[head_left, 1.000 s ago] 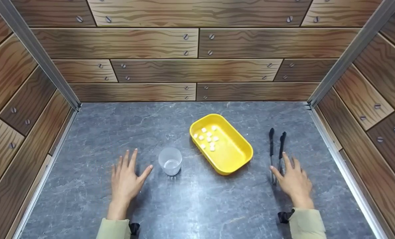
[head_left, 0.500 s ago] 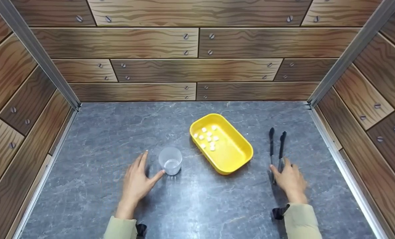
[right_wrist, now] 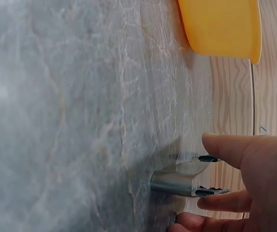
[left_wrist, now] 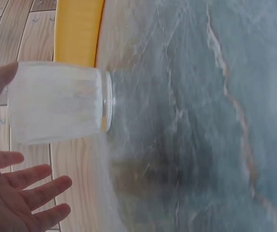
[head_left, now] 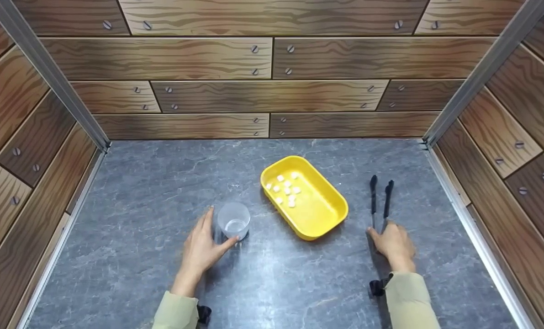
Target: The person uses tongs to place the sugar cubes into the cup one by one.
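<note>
A clear plastic cup (head_left: 234,217) stands upright on the grey table. My left hand (head_left: 200,246) is at its left side, fingers spread, the thumb across its near side in the head view. In the left wrist view the thumb tip overlaps the cup (left_wrist: 56,104) near its rim while the other fingers stay apart from it. Metal tongs (right_wrist: 172,183) with black tips lie on the table at the right, their arms apart. My right hand (head_left: 396,244) is low over their near end, thumb on one side and fingers on the other, not closed round them.
A yellow tray (head_left: 319,208) sits at an angle between the cup and the tongs. Several small white cubes (head_left: 287,190) are gathered in its far left part. Wood-patterned walls (head_left: 272,96) with metal edging enclose the table at the back and both sides.
My left hand has moved right, up to the cup. The right hand has shifted slightly left and nearer, its fingers drawn in over the tongs. Cup, tray and tongs have stayed put.
</note>
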`<state>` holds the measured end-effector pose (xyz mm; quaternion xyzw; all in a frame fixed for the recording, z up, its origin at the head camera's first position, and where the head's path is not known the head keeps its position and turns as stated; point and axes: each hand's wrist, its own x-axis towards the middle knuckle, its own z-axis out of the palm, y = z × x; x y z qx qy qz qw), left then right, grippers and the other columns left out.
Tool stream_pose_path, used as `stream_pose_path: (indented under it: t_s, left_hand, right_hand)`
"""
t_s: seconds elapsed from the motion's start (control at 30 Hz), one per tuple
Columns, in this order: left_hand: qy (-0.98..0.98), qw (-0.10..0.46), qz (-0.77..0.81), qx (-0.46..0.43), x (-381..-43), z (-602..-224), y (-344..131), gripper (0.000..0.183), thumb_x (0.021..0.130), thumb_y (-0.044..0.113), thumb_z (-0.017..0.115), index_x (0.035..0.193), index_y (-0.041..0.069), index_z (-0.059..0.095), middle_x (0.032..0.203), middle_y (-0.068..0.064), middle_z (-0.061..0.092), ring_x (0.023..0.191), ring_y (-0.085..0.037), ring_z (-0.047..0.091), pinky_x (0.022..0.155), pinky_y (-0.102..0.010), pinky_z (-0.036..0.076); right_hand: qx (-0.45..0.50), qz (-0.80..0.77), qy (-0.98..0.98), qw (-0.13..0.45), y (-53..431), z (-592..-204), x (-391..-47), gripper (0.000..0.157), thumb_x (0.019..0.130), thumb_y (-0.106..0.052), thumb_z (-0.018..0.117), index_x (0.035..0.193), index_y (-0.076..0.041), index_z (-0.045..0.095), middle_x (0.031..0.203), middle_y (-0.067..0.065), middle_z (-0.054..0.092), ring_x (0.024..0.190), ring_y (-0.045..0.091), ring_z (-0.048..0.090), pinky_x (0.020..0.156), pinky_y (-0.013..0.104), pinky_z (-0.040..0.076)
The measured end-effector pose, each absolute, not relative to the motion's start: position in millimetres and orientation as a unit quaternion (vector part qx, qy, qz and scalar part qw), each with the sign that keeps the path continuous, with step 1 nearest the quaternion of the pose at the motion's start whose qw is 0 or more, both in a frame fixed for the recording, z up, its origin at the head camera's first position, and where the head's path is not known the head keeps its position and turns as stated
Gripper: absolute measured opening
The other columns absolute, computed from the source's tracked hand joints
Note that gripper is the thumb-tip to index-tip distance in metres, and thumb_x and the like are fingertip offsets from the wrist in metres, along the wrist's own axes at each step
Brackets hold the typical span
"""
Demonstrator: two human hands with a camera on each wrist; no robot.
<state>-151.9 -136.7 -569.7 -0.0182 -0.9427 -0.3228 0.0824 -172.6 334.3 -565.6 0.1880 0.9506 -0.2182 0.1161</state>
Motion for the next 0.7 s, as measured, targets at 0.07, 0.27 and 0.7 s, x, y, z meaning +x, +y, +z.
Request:
stream_pose_path:
  t_s: [0.07,0.27,0.7]
  left_hand:
    - [-0.940,0.082,-0.331,-0.011,-152.8,-570.5,-134.6,0.106,0.073,0.057,0.080,0.151,0.003,0.033,0.146,-0.024,0.042,0.128,-0.044,0.046,0.100,-0.058,0.041]
    - [-0.931,0.083,-0.355,-0.006,-156.8,-572.0,-129.0,0.104,0.073,0.054,0.081,0.149,0.000,0.035,0.145,-0.024,0.044,0.126,-0.043,0.048,0.099,-0.056,0.043]
    - [-0.911,0.069,-0.407,0.009,-165.3,-573.3,-120.3,0.107,0.070,0.052,0.085,0.149,0.000,0.035,0.145,-0.024,0.043,0.129,-0.041,0.045,0.102,-0.055,0.041]
  right_hand:
    - [0.188,-0.217,0.951,0.117,334.1,-565.1,-174.6,0.086,0.095,-0.054,0.054,0.147,0.009,0.031,0.138,0.038,0.039,0.116,0.057,0.044,0.085,0.067,0.042]
    - [0.192,-0.213,0.950,0.120,333.8,-565.7,-180.7,0.084,0.094,-0.054,0.056,0.145,0.010,0.034,0.134,0.038,0.041,0.113,0.057,0.047,0.083,0.066,0.044]
    - [0.203,-0.198,0.951,0.126,334.7,-569.5,-195.3,0.082,0.096,-0.057,0.051,0.134,0.014,0.040,0.127,0.041,0.045,0.106,0.059,0.049,0.080,0.064,0.045]
